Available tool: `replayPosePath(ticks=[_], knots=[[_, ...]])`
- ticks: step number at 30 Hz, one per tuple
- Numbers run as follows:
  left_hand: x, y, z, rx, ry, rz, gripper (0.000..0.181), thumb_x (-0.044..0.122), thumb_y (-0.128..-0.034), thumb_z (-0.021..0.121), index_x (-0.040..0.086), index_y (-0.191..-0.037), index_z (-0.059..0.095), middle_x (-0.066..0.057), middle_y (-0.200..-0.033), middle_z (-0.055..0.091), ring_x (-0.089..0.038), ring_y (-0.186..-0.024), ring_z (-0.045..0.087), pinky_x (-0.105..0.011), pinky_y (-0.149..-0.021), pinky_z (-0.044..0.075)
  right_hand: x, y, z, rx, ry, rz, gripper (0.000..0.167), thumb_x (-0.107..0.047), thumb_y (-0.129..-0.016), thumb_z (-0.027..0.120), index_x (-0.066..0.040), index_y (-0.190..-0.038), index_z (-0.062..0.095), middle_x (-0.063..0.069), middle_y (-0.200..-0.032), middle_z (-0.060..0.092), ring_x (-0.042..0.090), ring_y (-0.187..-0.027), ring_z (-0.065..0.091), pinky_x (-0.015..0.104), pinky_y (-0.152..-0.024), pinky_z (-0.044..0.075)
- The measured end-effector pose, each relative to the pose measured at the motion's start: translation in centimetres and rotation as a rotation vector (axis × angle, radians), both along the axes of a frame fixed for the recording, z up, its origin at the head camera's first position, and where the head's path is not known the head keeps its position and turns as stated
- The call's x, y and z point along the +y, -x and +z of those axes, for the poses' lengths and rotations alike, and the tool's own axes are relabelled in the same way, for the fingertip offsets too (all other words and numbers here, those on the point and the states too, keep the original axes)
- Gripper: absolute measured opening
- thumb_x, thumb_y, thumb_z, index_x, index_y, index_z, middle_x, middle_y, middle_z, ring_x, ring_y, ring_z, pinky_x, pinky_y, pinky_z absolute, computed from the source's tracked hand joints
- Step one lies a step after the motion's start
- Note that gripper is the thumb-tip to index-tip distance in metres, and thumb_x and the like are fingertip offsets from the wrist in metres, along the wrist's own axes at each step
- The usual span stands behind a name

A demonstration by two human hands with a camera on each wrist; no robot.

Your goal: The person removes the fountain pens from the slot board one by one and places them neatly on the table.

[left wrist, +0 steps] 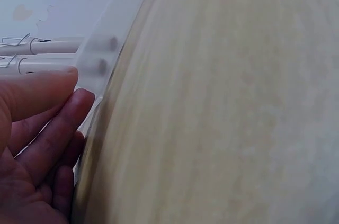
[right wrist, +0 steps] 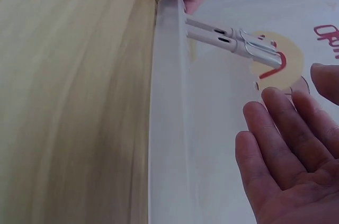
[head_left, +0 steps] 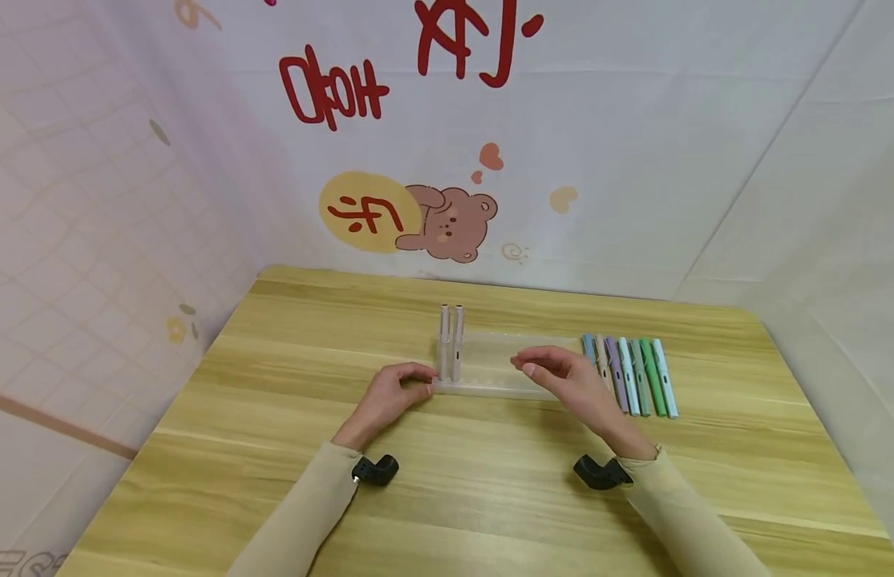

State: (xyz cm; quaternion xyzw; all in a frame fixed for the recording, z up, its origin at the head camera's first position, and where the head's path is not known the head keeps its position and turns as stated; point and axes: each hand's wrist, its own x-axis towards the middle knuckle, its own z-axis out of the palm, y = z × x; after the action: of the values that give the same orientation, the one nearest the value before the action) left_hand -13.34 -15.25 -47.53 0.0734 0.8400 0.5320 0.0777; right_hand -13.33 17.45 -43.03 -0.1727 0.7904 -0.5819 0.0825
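A frosted clear pen stand (head_left: 490,390) lies across the table, with two pale capped pens (head_left: 458,344) upright at its left end. At that end my left hand (head_left: 390,394) pinches the stand's corner between thumb and fingers; the left wrist view shows the fingertips (left wrist: 79,97) close beside the pens' lower ends. Over the right part of the stand hovers my right hand (head_left: 569,383), its palm (right wrist: 296,181) bare and its fingers loosely extended, holding nothing. Beyond it, several capped pens (head_left: 663,377) in blue, beige, purple, green and pale blue lie in a row.
The wooden table (head_left: 447,497) ends at the back against a white printed cloth (head_left: 620,160) with a bear and red characters. Another cloth wall (head_left: 93,240) stands on the left. Black wrist cameras (head_left: 601,473) sit on both sleeves.
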Motion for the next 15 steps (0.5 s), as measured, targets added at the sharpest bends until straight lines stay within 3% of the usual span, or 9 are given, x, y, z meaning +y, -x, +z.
replayPosePath(ticks=[4,11,15], knots=[[0.0,0.1,0.1,0.006,0.001,0.006,0.018,0.015,-0.0936,0.077,0.013,-0.111,0.079,-0.002,-0.119,0.074,-0.026,-0.118,0.063,-0.052,-0.106,0.045,-1.5,0.7,-0.2,-0.011,0.015,0.023,0.028,-0.027,-0.103,0.067,-0.011,-0.127,0.07,0.008,-0.128,0.071,0.041,-0.122,0.063,0.026,-0.094,0.054],[0.0,0.1,0.1,-0.003,0.014,0.012,0.018,0.013,-0.0932,0.077,0.012,-0.111,0.079,-0.002,-0.121,0.073,-0.026,-0.119,0.063,-0.05,-0.107,0.045,-3.6,1.4,-1.0,-0.006,0.002,0.074,0.031,-0.023,-0.103,0.067,-0.006,-0.129,0.068,0.021,-0.132,0.067,0.034,-0.12,0.066,0.026,-0.095,0.054],[0.1,0.1,0.0,0.006,0.009,0.012,0.018,0.013,-0.093,0.077,0.012,-0.111,0.078,-0.003,-0.12,0.074,-0.027,-0.119,0.063,-0.052,-0.107,0.044,-4.6,1.7,-1.2,0.006,-0.032,0.075,0.034,-0.024,-0.103,0.067,-0.004,-0.131,0.067,0.018,-0.132,0.067,0.028,-0.119,0.067,0.029,-0.096,0.054]])
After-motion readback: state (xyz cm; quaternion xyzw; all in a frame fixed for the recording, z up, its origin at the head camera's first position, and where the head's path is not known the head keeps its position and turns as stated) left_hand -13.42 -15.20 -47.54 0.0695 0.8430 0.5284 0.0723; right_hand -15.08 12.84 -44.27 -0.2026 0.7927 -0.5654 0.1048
